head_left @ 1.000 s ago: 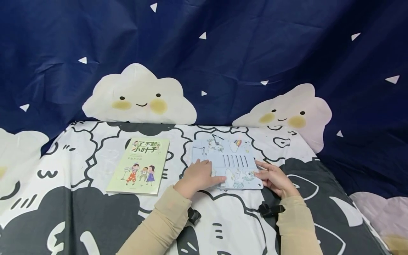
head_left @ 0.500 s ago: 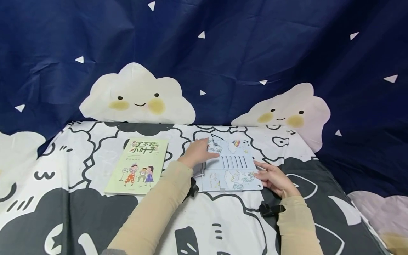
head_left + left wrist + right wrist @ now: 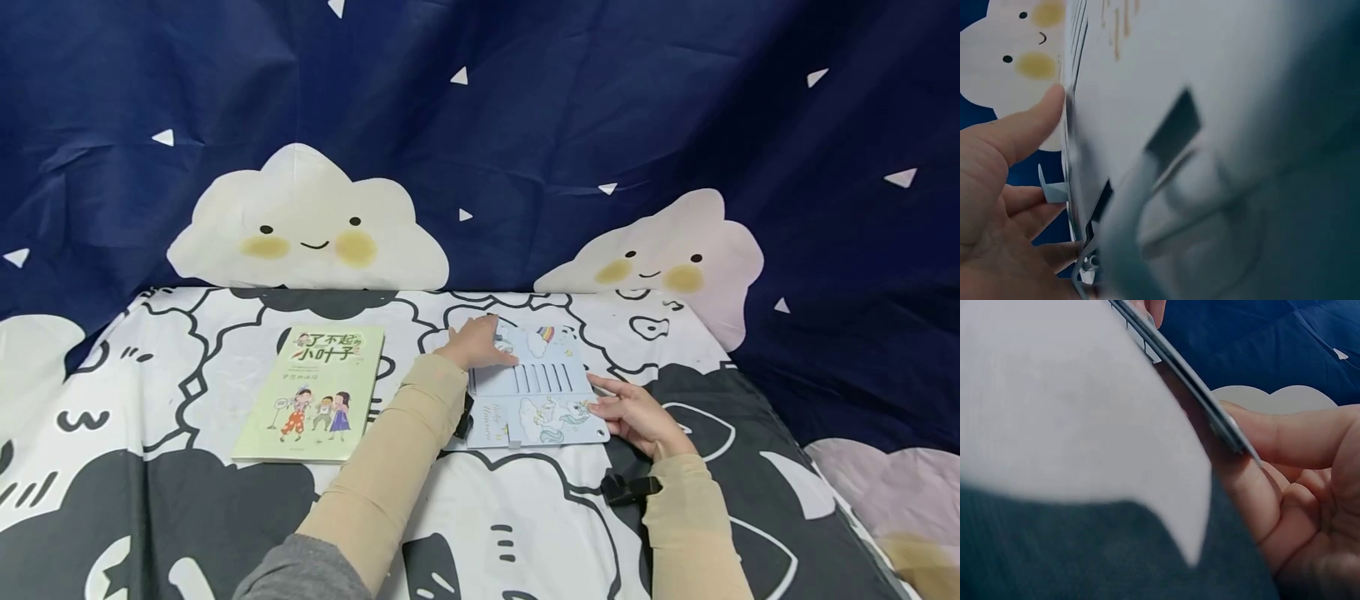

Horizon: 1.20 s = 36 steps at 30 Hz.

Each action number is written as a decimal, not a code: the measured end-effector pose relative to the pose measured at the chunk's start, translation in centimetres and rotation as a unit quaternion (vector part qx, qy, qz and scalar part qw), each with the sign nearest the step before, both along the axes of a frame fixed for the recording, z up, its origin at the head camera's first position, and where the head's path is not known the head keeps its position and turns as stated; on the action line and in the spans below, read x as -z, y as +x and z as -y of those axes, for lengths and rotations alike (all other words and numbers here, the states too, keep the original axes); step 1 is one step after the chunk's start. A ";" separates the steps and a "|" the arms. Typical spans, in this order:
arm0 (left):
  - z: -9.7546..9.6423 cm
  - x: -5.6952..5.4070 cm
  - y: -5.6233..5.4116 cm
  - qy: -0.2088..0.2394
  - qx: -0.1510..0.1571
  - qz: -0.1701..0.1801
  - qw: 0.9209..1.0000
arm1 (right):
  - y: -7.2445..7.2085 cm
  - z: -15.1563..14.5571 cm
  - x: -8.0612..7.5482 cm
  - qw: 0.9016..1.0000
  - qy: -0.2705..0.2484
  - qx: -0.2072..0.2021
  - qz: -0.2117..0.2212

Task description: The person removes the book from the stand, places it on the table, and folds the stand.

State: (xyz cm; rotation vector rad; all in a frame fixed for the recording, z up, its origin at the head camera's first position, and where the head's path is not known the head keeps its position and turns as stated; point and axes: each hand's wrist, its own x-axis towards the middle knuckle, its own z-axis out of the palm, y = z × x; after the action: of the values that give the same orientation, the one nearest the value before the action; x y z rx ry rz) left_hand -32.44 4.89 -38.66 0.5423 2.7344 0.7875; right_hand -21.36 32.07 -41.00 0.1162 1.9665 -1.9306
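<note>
A light blue folding book stand (image 3: 573, 425) with unicorn and rainbow prints and a row of slots lies at the middle right. My left hand (image 3: 476, 343) is at its upper left part, the thumb stretched over the printed face. In the left wrist view the left fingers (image 3: 1030, 215) reach round to the stand's edge, near a small clip (image 3: 1055, 191) and metal wire fittings (image 3: 1088, 267). My right hand (image 3: 641, 418) pinches the stand's right edge, thumb above and fingers beneath, as the right wrist view shows. The left hand covers the stand's upper left corner.
A green paperback book (image 3: 311, 392) with cartoon children lies flat to the left of the stand. Both rest on a surface covered by a black and white patterned cloth (image 3: 480, 500). A dark blue curtain with clouds (image 3: 311, 221) hangs behind.
My left hand has moved up from the stand's lower left part to its upper left corner, baring the lower left panel. The right hand keeps its hold. The head view has shifted slightly right.
</note>
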 end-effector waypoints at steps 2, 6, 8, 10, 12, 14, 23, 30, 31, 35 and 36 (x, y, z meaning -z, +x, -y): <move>0.0 0.0 0.1 -0.003 -0.002 0.001 1.000 | 0.1 0.1 -0.1 1.000 -0.004 -0.002 -0.001; 0.2 0.1 0.1 -0.004 -0.006 -0.002 1.000 | 0.0 0.2 -0.1 1.000 -0.008 -0.005 -0.001; 0.4 0.1 0.1 -0.002 -0.007 -0.005 1.000 | -0.1 0.3 -0.1 1.000 -0.006 -0.007 -0.002; 0.5 0.1 0.0 0.001 -0.005 -0.004 1.000 | -0.2 0.4 0.0 1.000 -0.002 -0.004 0.000; 0.6 0.1 0.0 0.000 -0.002 -0.005 1.000 | -0.3 0.4 0.1 1.000 0.000 -0.005 0.000; 0.7 0.1 0.0 0.001 0.002 -0.003 1.000 | -0.4 0.5 0.1 1.000 0.000 0.000 0.004; 2.2 0.6 0.3 0.076 -0.002 0.001 0.997 | -0.9 0.7 0.3 1.000 -0.014 0.001 0.004; 4.0 0.2 1.2 0.141 -0.047 0.020 0.989 | -1.2 0.3 0.4 1.000 -0.023 0.001 0.001; 4.2 0.2 1.4 0.148 -0.052 0.021 0.987 | -1.2 0.3 0.4 1.000 -0.023 -0.001 0.000; 4.9 0.6 2.3 0.169 -0.076 0.031 0.982 | -1.3 0.2 0.5 1.000 -0.020 -0.001 0.001; 5.1 0.6 2.6 0.171 -0.079 0.031 0.982 | -1.2 0.1 0.6 1.000 -0.017 -0.002 0.002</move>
State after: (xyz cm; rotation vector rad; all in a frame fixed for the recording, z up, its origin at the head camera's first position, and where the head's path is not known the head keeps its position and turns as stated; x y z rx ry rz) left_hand -29.83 -0.22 -39.31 0.3579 2.6211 1.3067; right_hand -22.61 31.98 -41.59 0.1062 1.9297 -1.9583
